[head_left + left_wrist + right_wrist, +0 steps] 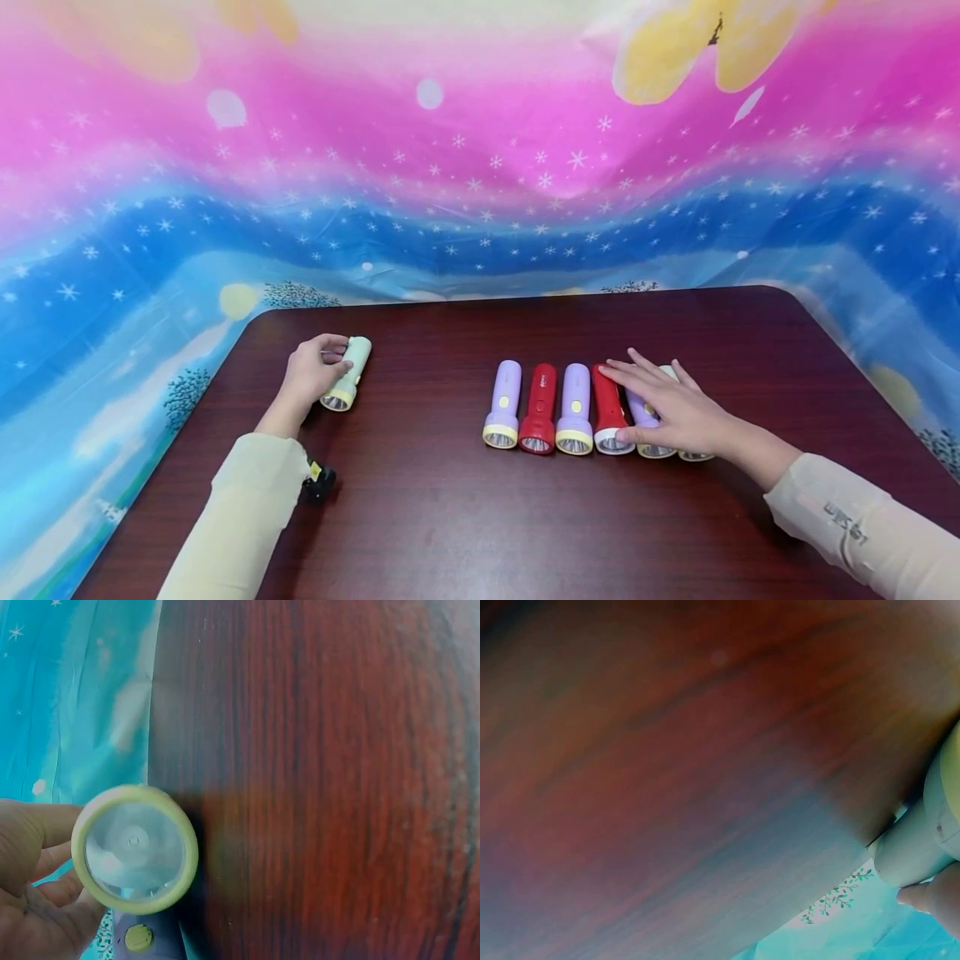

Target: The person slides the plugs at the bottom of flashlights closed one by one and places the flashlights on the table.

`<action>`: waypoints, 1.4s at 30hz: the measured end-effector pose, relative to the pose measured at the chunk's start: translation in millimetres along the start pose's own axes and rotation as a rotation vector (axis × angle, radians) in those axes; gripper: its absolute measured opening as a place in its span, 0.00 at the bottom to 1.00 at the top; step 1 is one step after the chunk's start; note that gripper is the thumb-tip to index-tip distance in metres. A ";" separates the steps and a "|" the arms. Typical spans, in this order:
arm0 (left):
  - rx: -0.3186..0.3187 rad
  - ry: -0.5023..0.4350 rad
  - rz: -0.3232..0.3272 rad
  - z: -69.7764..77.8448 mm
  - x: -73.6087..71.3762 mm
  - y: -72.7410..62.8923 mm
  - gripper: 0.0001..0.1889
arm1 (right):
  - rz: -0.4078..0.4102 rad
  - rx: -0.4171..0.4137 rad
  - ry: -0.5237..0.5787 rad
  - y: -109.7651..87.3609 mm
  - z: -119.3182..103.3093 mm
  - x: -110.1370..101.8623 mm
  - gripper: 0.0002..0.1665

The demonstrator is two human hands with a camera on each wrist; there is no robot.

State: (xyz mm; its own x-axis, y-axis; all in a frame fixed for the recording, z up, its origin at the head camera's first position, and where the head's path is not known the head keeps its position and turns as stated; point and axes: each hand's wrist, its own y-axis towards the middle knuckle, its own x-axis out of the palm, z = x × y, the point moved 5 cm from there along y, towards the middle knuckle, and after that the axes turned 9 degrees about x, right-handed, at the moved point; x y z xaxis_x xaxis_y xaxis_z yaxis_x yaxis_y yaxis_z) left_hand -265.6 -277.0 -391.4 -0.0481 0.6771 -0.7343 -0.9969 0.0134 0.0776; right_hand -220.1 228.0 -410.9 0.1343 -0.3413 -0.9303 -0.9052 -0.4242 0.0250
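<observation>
At the left of the table, my left hand [315, 369] grips a pale green flashlight [358, 358] with a yellow rim, its lens facing me. The left wrist view shows the round yellow-rimmed lens [135, 844] beside the fingers. My right hand [675, 404] lies spread across the right end of a row, its thumb and fingers over a red flashlight [606, 396] with a white rim. A purple flashlight [656, 451] and a pale one [667, 372] are partly hidden beneath that hand. The right wrist view has a pale flashlight [915, 844] at the edge, a fingertip against it.
Left of the right hand, the row continues with a purple flashlight [576, 392], a red one [542, 396] and another purple one [507, 392], all lenses toward me. They lie on a dark reddish wooden table [420, 517]. A patterned cloth [450, 167] hangs behind it.
</observation>
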 end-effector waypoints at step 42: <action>-0.013 -0.146 -0.074 6.6 11.3 -4.0 0.31 | -0.012 0.015 0.011 -0.5 -0.2 0.2 0.54</action>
State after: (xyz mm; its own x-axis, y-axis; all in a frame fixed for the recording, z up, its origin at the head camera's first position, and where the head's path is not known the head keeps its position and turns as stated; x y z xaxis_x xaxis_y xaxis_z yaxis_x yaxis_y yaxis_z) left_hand -261.8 -264.5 -395.6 0.0344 0.7745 -0.6317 -0.9981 0.0584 0.0172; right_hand -219.5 227.9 -411.0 0.1497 -0.3459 -0.9263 -0.9093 -0.4160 0.0084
